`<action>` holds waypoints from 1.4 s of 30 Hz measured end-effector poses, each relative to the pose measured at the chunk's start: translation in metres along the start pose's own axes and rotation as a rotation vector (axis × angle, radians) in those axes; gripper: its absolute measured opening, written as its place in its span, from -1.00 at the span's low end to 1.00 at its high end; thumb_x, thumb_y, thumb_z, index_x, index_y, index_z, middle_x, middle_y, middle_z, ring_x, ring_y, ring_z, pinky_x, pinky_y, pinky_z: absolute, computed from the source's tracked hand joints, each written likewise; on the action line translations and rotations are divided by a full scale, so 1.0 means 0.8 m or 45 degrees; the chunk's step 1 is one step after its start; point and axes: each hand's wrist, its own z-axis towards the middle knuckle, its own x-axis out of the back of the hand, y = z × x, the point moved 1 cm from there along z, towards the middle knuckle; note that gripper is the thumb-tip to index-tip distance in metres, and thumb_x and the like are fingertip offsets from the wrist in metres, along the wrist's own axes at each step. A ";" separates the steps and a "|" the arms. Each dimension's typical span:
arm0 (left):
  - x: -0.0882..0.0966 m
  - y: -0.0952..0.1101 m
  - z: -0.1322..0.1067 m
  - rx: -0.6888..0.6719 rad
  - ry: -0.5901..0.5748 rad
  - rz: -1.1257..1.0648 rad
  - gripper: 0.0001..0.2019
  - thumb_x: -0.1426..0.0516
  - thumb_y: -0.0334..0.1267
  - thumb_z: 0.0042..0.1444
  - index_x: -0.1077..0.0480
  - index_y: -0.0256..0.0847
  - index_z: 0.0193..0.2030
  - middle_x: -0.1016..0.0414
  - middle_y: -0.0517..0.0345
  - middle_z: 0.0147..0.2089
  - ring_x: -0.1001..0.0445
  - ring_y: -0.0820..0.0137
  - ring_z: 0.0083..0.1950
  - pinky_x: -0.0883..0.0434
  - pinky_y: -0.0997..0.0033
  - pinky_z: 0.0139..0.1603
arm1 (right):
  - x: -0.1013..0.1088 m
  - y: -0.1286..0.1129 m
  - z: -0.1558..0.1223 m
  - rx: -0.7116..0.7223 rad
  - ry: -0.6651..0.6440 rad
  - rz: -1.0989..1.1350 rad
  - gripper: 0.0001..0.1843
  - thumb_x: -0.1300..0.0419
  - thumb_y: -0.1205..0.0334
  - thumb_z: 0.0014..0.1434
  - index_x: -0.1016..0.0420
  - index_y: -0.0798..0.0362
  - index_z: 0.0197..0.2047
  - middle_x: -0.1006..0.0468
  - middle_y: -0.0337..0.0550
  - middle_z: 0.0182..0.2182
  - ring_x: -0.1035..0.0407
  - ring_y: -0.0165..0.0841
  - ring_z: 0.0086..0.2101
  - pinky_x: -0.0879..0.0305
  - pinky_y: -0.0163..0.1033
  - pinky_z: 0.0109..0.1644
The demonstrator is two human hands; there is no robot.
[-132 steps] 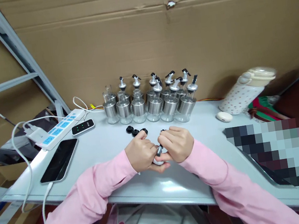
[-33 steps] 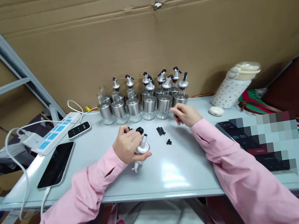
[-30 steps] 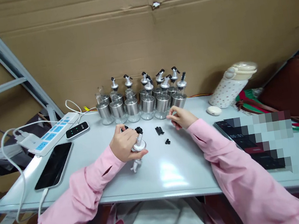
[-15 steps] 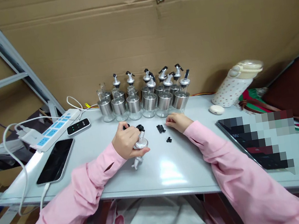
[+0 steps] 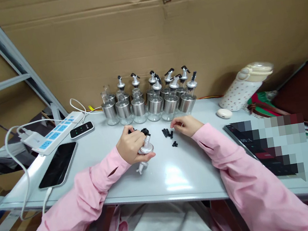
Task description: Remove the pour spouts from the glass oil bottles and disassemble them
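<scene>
My left hand [image 5: 131, 145] is closed around a silver pourer spout [image 5: 147, 146], with black parts [image 5: 145, 131] showing past its fingers. Just below this hand, another silver pourer spout [image 5: 142, 167] lies on the table. My right hand [image 5: 188, 125] rests at the table with its fingers bent and the tips drawn together; anything between them is hidden. Right by these fingertips lie several small black levers [image 5: 167, 132]. A little nearer to me is a small cluster of black bits [image 5: 175, 143].
Behind my hands stand rows of glass bottles with steel bands [image 5: 138, 108], several topped with pourers. A power strip [image 5: 59, 132], phone [image 5: 58, 165] and small black device [image 5: 81, 130] lie left. On the right are a spotted flask [image 5: 239, 89], white case [image 5: 224, 113] and dark tablet [image 5: 259, 150].
One black lever now shows tilted and separate beside my right fingertips. My right hand has turned slightly, baring a ring. My left hand keeps its hold on the spout.
</scene>
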 end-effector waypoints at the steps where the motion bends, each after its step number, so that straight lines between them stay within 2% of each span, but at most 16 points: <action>1: 0.000 0.000 0.000 -0.001 -0.001 0.004 -0.53 0.23 0.04 0.21 -0.16 -0.23 -0.55 -0.23 0.23 -0.64 -0.15 0.46 -0.59 -0.12 0.31 -0.34 | 0.000 0.000 -0.001 0.010 -0.040 0.005 -0.75 -0.02 0.45 -0.04 -0.51 0.09 -0.39 -0.54 -0.20 -0.50 -0.38 -0.40 -0.46 -0.28 -0.33 -0.30; 4: 0.001 0.000 0.000 -0.002 -0.007 0.009 -0.53 0.24 0.04 0.21 -0.16 -0.22 -0.56 -0.23 0.24 -0.64 -0.15 0.46 -0.59 -0.12 0.32 -0.34 | -0.002 0.003 -0.002 0.015 -0.104 -0.021 -0.72 -0.02 0.49 -0.08 -0.54 0.07 -0.42 -0.57 -0.19 -0.45 -0.41 -0.38 -0.41 -0.31 -0.30 -0.22; 11: 0.000 0.001 0.000 0.005 -0.030 0.008 -0.52 0.25 0.04 0.21 -0.15 -0.22 -0.57 -0.22 0.23 -0.64 -0.14 0.46 -0.59 -0.12 0.31 -0.33 | -0.006 0.016 0.002 0.101 -0.009 -0.121 -0.73 -0.06 0.46 -0.04 -0.56 0.05 -0.37 -0.56 -0.14 -0.39 -0.41 -0.32 -0.36 -0.32 -0.24 -0.19; 16: 0.000 0.002 0.001 0.001 -0.030 0.012 -0.52 0.26 0.04 0.21 -0.13 -0.22 -0.58 -0.22 0.23 -0.64 -0.14 0.46 -0.59 -0.12 0.31 -0.34 | -0.008 0.010 0.002 0.157 0.000 -0.102 -0.70 -0.04 0.48 -0.01 -0.55 0.06 -0.32 -0.55 -0.11 -0.32 -0.41 -0.31 -0.29 -0.31 -0.23 -0.14; 20: 0.001 0.002 0.002 0.004 -0.022 0.012 -0.52 0.26 0.04 0.21 -0.12 -0.21 -0.57 -0.22 0.24 -0.64 -0.14 0.46 -0.59 -0.12 0.32 -0.34 | -0.003 -0.002 -0.002 0.141 0.021 -0.069 -0.74 -0.06 0.44 -0.01 -0.54 0.10 -0.31 -0.52 -0.09 -0.35 -0.40 -0.35 -0.35 -0.31 -0.26 -0.20; 22: 0.002 0.002 0.002 0.003 -0.010 0.006 -0.53 0.26 0.04 0.21 -0.11 -0.21 -0.57 -0.21 0.24 -0.64 -0.13 0.47 -0.60 -0.12 0.32 -0.35 | -0.002 -0.007 -0.004 0.142 -0.023 -0.039 -0.79 -0.13 0.37 -0.04 -0.53 0.12 -0.30 -0.51 -0.13 -0.40 -0.38 -0.38 -0.40 -0.30 -0.28 -0.24; 25: 0.002 0.002 0.001 0.002 -0.001 -0.001 -0.53 0.25 0.04 0.21 -0.10 -0.21 -0.58 -0.21 0.24 -0.64 -0.13 0.46 -0.60 -0.12 0.32 -0.36 | -0.005 -0.011 -0.003 0.142 -0.086 -0.026 -0.75 -0.26 0.29 -0.15 -0.53 0.10 -0.31 -0.50 -0.17 -0.42 -0.35 -0.41 -0.44 -0.30 -0.30 -0.28; 33: 0.001 0.002 0.001 -0.002 -0.005 -0.010 -0.53 0.24 0.04 0.20 -0.11 -0.21 -0.58 -0.21 0.24 -0.64 -0.13 0.46 -0.60 -0.12 0.32 -0.36 | -0.015 -0.011 0.004 0.103 -0.061 0.003 -0.83 -0.23 0.40 -0.13 -0.53 0.10 -0.37 -0.50 -0.19 -0.45 -0.33 -0.44 -0.48 -0.27 -0.32 -0.31; 42: 0.000 0.001 0.000 0.012 -0.036 0.000 -0.52 0.26 0.06 0.20 -0.10 -0.21 -0.59 -0.21 0.24 -0.64 -0.14 0.47 -0.60 -0.11 0.31 -0.35 | -0.014 -0.013 0.003 0.105 -0.042 0.044 -0.82 -0.20 0.45 -0.14 -0.54 0.08 -0.40 -0.51 -0.19 -0.44 -0.33 -0.45 -0.49 -0.28 -0.32 -0.32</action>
